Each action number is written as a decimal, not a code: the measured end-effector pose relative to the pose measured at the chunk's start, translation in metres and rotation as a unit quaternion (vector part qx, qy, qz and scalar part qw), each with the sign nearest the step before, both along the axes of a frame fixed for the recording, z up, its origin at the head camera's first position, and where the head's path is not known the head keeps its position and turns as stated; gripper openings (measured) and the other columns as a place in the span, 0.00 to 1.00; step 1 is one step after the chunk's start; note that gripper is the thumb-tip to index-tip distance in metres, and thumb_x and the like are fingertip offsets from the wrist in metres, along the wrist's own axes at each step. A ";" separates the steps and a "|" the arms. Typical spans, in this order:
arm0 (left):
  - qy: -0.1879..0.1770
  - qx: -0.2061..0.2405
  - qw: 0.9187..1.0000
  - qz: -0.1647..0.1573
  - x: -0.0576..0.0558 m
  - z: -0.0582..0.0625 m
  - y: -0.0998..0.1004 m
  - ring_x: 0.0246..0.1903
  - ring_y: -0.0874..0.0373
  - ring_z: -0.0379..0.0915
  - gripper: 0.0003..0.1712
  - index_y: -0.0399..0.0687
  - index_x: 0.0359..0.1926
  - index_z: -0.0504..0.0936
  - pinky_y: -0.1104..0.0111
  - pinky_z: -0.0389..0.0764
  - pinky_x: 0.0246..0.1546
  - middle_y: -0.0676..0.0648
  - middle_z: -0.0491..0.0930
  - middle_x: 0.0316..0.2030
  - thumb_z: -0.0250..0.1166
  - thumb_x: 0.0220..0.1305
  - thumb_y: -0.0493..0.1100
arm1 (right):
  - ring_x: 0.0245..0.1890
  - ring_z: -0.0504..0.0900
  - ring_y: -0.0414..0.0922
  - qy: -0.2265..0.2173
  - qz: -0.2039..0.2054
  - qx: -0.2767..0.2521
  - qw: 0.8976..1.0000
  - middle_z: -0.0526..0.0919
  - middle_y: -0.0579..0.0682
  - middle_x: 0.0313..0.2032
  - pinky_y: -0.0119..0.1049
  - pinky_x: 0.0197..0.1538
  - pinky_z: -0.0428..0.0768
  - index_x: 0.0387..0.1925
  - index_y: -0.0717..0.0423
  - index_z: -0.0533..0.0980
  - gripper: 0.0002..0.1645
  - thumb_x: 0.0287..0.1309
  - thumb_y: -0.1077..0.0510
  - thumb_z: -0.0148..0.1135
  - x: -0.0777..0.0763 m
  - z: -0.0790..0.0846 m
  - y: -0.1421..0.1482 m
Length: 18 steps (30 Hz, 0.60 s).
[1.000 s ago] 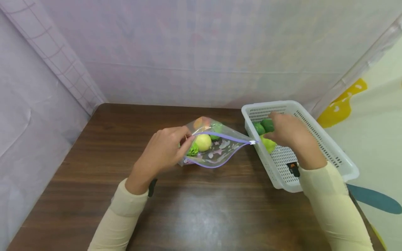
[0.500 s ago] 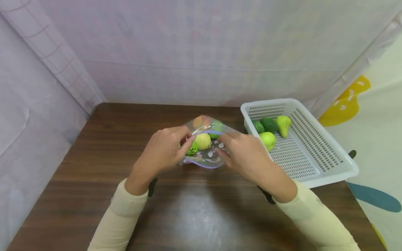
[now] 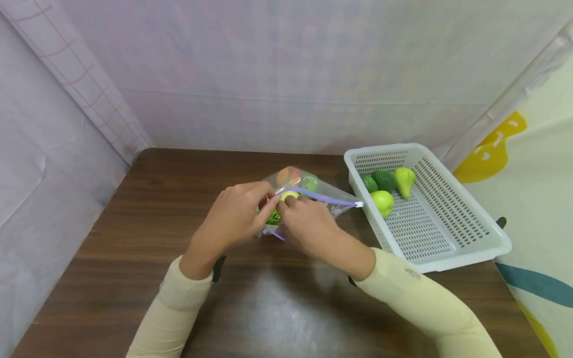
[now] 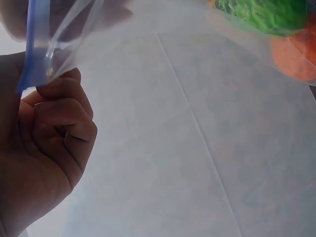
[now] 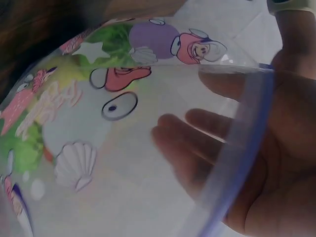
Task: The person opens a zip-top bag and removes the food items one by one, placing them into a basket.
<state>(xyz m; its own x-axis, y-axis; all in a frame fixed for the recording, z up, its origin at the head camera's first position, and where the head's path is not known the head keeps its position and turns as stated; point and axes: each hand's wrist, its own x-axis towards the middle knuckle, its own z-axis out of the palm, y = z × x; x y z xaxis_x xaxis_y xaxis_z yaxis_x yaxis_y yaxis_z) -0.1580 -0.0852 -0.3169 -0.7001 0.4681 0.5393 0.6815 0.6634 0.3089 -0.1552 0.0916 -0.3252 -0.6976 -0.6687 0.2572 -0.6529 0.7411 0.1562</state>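
Centrally, a purple-rimmed zipper bag [image 3: 315, 195] of produce is lying on the bench [image 3: 273, 308]. The left hand [image 3: 235, 214] is pinching its rim at nine o'clock; the right hand [image 3: 311, 223] is extending loosely straight fingers inside. At three o'clock, a white basket [image 3: 421, 228] is holding a green pear [image 3: 405, 182].

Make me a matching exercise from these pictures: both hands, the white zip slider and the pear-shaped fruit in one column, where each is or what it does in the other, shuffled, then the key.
Column one
1. Left hand
2. Right hand
3. White zip slider
4. Pear-shaped fruit

Column two
A. At the end of the purple strip on the clear bag, beside the basket
B. Yellow-green, lying inside the basket
C. Pinches the edge of the bag
D. Down in the bag's opening

Right pairs: 1-C, 2-D, 3-A, 4-B
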 end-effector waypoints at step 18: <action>0.032 -0.004 0.999 -0.010 0.002 -0.001 0.003 0.15 0.59 0.66 0.09 0.42 0.29 0.80 0.63 0.73 0.13 0.49 0.77 0.18 0.63 0.65 0.41 | 0.44 0.82 0.52 -0.181 0.050 0.044 0.981 0.84 0.59 0.48 0.44 0.50 0.84 0.55 0.60 0.75 0.26 0.59 0.50 0.66 -0.043 -0.028 -0.020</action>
<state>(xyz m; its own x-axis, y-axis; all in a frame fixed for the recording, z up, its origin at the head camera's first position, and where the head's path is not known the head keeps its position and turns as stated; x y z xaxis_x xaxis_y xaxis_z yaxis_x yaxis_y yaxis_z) -0.1557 -0.0819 -0.3181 -0.6550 0.4860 0.5785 0.7125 0.6523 0.2587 -0.1985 0.0720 -0.3536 -0.6627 -0.7467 -0.0572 -0.7459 0.6649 -0.0389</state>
